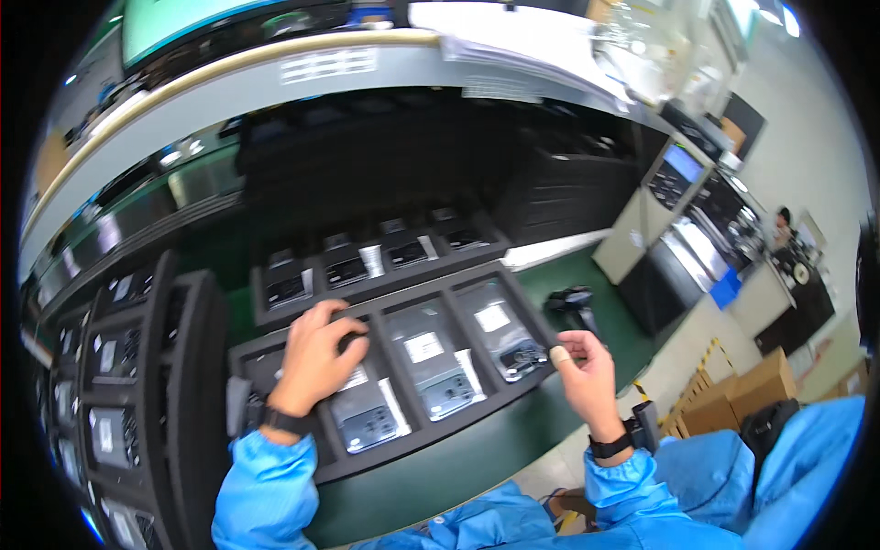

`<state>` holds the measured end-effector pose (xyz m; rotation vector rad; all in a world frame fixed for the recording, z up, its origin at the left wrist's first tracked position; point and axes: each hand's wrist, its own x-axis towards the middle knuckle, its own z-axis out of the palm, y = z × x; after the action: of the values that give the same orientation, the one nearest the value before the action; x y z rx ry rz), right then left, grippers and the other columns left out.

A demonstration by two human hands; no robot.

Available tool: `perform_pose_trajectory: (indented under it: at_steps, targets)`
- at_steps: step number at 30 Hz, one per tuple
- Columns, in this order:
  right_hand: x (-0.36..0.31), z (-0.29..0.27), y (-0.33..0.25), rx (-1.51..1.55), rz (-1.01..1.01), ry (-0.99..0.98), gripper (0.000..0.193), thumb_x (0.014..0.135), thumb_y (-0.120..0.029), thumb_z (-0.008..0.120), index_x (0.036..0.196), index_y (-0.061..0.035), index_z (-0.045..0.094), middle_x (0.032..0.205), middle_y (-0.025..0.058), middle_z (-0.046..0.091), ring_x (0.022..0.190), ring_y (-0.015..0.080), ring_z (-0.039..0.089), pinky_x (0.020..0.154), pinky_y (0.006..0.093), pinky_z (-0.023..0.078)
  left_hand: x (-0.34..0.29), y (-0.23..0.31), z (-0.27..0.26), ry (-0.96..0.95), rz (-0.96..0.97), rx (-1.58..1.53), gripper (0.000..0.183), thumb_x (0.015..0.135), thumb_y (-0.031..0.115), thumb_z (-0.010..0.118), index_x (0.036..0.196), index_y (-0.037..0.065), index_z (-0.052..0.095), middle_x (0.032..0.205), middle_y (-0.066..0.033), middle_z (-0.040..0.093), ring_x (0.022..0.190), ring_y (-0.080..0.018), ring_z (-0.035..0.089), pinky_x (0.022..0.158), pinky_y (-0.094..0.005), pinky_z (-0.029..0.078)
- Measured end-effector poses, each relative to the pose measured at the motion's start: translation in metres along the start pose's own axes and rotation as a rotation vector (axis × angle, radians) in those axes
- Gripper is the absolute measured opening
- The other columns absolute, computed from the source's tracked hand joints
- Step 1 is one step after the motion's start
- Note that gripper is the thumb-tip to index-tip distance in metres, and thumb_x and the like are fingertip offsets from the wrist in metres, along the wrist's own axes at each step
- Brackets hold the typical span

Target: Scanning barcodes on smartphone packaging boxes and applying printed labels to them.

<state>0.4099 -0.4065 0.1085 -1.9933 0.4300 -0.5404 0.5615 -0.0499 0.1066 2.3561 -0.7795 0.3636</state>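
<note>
A black foam tray lies on the green bench, split into long compartments. Inside are clear-wrapped flat devices with white labels; one wrapped device sits in a middle compartment, another at the right. My left hand is over the tray's left part, fingers bent, thumb apart from the index finger, and nothing visible in it. At the right end of the tray, my right hand has its thumb tip close to the edge, fingers loosely curled and apart from the thumb. Its thumb wears a pale covering.
Behind is a second black tray of wrapped devices. More filled trays stand at the left, and black foam trays are stacked under the shelf. A black handheld device lies right. Cardboard boxes stand beyond the bench.
</note>
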Motion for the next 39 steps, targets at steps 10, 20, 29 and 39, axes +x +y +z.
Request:
perform_pose_trajectory:
  at_steps: [10,20,29,39]
  targets:
    - [-0.008,0.006,0.023,-0.277,-0.023,-0.036,0.060,0.093,-0.035,0.069,0.134,0.0067,0.057,0.121,0.0313,0.067,0.115,0.0442,0.065,0.101,0.0471,0.051,0.001,0.001,0.001,0.027,-0.028,-0.174,0.024,0.080,0.006,0.067,0.103,0.000,0.068,0.121,-0.0207,0.060,0.117,-0.0389,0.059,0.105,-0.0416,0.045]
    - [-0.011,0.008,0.014,-0.309,-0.036,-0.041,0.058,0.094,-0.033,0.066,0.133,0.0087,0.053,0.114,0.0318,0.066,0.108,0.0473,0.062,0.097,0.0531,0.049,-0.003,0.023,-0.039,-0.074,-0.070,-0.102,0.036,0.093,0.011,0.069,0.127,0.000,0.065,0.139,-0.0212,0.054,0.131,-0.0379,0.051,0.113,-0.0437,0.039]
    - [-0.003,-0.007,0.018,-0.085,-0.022,-0.100,0.059,0.088,-0.022,0.078,0.136,0.0055,0.058,0.125,0.0213,0.069,0.108,0.0269,0.070,0.092,0.0377,0.056,-0.150,0.104,-0.100,-0.004,-0.424,0.251,0.054,0.090,0.014,0.071,0.139,0.001,0.055,0.147,-0.0264,0.049,0.135,-0.0438,0.046,0.116,-0.0488,0.035]
    - [0.013,-0.018,0.006,0.442,0.391,-0.397,0.051,0.097,-0.015,0.069,0.142,0.0036,0.054,0.103,0.0073,0.070,0.067,0.0095,0.064,0.052,0.0217,0.048,-0.202,0.085,-0.036,0.501,-0.725,-0.198,0.035,0.073,-0.001,0.070,0.106,0.001,0.060,0.109,-0.0112,0.058,0.106,-0.0209,0.057,0.097,-0.0326,0.044]
